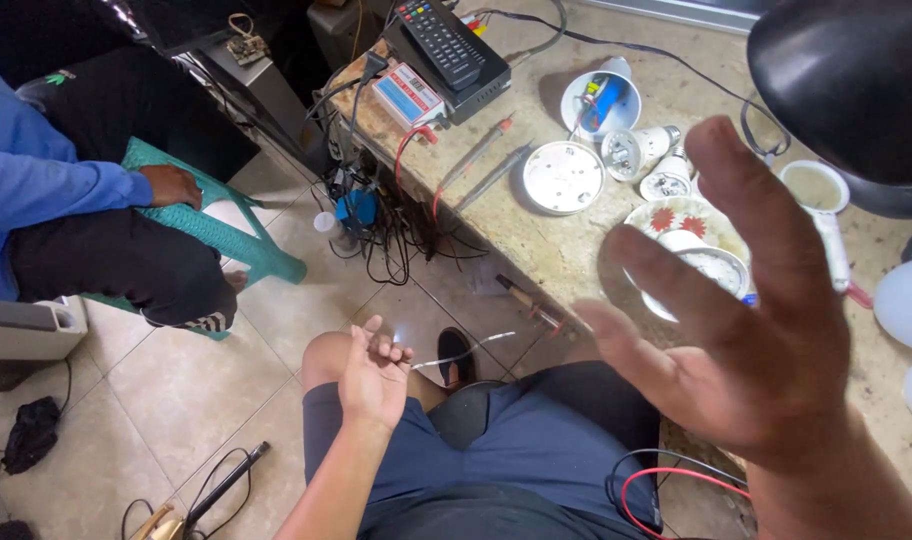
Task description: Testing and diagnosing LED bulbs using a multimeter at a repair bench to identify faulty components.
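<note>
Stone bench [536, 240] carries two bulb bases [638, 148]; right hand [746, 330] spread wide, empty; left hand [374, 375] loosely curled, pinching thin wire [466, 350]

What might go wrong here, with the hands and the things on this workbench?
The right hand is raised open above the plate and bulb parts; a careless sweep might knock them off the bench. The left hand pinches a thin wire over the knee; it could slip or prick. Tangled cables at the bench edge could snag.
</note>
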